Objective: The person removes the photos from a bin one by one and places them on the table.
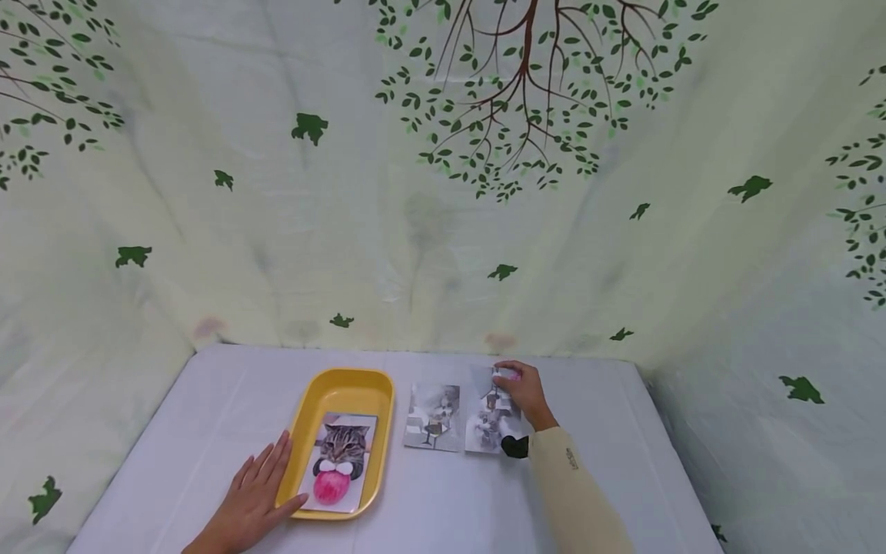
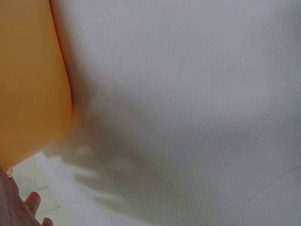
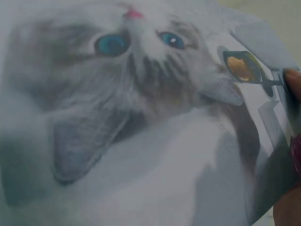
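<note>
My left hand [image 1: 254, 496] lies with fingers straight along the left side of a yellow tray [image 1: 382, 385], its thumb over the near rim. Inside the tray lies a picture card [image 1: 344, 442] of a tabby cat above a pink fluffy ball. To the tray's right, my right hand [image 1: 524, 391] pinches the top of a kitten picture card [image 1: 487, 431]. The right wrist view shows this card [image 3: 141, 94] close up, with a blue-eyed kitten and a glass printed on it. Beside it, another pale picture card [image 1: 433, 419] lies on the table.
A white cloth covers the table [image 1: 595, 477]. Behind and at the sides hang pale sheets [image 1: 415, 215] with printed branches and green leaf shapes. A black strap [image 1: 515, 446] is at the right wrist, by the sleeve.
</note>
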Tool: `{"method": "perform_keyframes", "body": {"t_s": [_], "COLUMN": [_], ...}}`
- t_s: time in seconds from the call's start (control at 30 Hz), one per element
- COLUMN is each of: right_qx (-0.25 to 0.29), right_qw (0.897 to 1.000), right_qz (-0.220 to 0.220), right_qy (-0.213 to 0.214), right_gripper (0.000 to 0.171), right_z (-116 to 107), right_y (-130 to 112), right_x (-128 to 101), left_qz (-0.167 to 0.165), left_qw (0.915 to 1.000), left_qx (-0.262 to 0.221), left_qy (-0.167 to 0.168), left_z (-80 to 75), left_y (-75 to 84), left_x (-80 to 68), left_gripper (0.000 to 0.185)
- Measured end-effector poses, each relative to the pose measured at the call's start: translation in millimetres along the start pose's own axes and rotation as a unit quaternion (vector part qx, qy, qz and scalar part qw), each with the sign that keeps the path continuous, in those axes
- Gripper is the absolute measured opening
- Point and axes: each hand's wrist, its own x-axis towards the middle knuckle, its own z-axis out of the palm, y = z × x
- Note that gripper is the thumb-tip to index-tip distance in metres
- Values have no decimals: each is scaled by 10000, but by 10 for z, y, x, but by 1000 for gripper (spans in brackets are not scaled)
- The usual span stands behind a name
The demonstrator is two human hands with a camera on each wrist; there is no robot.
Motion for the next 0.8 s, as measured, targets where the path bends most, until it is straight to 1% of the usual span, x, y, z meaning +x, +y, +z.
{"method": "perform_keyframes", "body": {"t_s": [0.13,0.23,0.4,0.47,0.6,0.8], "right_qx": [-95,-220,-779,-965,-1101,-1029], "right_qw": [9999,9993,9962,9948,9937,9947], "right_qz": [87,279,387,328,173,-8], "right_qy": [-30,-80,-89,-75,-75,-61], "right_gripper": [23,22,21,22,25,24], "right_z": [30,94,173,189,215,247], "right_y": [123,192,286,310,307,289], "right_x": [52,82,81,86,104,101], "left_qz": [-49,-69,-81,-82,-64,-15], "left_qw": [10000,10000,9999,9999,10000,10000], "left_qx": [-6,-9,-44,-22,46,84], "left_qy": [-39,-49,-71,-67,-15,40], "left_z": [-9,-5,7,9,2,0], "left_y": [-4,-12,-7,-1,-1,-18], "left_x": [-13,-9,6,5,-3,-4], "left_gripper": [101,100,100,100,99,98]}}
